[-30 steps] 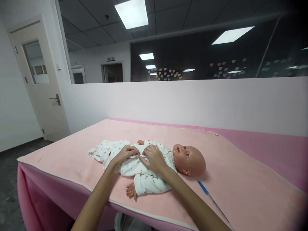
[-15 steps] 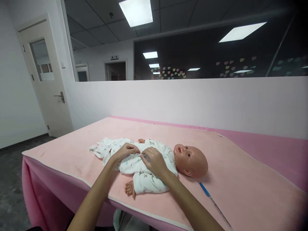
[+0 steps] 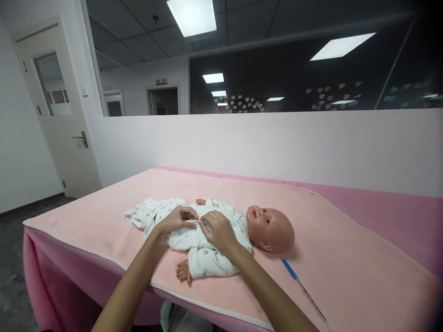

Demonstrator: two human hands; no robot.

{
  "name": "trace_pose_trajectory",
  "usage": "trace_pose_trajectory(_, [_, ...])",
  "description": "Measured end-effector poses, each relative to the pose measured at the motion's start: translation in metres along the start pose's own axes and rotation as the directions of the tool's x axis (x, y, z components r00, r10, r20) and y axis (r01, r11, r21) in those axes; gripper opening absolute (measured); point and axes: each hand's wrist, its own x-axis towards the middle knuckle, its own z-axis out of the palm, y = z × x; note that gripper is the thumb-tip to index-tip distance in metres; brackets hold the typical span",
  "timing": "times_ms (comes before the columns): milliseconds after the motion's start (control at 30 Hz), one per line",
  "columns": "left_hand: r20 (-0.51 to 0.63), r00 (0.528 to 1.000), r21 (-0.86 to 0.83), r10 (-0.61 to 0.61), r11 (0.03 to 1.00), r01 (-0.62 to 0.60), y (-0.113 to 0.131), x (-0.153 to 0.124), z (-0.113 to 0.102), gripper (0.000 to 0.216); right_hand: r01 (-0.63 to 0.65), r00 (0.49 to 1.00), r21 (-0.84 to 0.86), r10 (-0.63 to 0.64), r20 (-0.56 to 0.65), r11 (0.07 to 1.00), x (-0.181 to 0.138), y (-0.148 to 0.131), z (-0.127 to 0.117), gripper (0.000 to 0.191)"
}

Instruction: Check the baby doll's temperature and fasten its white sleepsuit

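A bald plastic baby doll in a white printed cotton romper lies mid-counter. Both hands, left and right, pinch its front placket, seemingly mid-fastening; lower legs look loose. A blue pen lies at four o'clock.
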Motion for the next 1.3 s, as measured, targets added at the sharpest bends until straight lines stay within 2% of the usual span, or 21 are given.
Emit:
trace_pose_trajectory(200, [0.019,0.999,0.080,-0.028,0.996,0.027,-0.0016,0.0003,0.0013,0.021,0.007,1.000,-0.023,-0.007,-0.004,1.000,-0.0004,0.0004,0.0006,0.011])
trace_pose_trajectory(533, [-0.026,1.000,0.025,0.016,1.000,-0.016,-0.0057,0.0009,-0.0012,0.021,-0.007,1.000,-0.006,0.007,0.011,1.000,0.0000,0.0010,0.0018,0.011])
trace_pose_trajectory(833, [0.103,0.995,0.064,-0.013,0.998,0.006,0.0011,0.0005,-0.0047,0.022,-0.015,0.999,0.006,0.015,0.028,1.000,-0.0006,0.0009,0.0024,0.013])
trace_pose_trajectory(1300, [0.137,0.990,-0.070,-0.039,0.996,0.049,0.0039,-0.0007,-0.0059,0.021,-0.075,0.995,0.014,0.074,0.060,0.997,-0.0005,-0.0005,-0.0006,0.012])
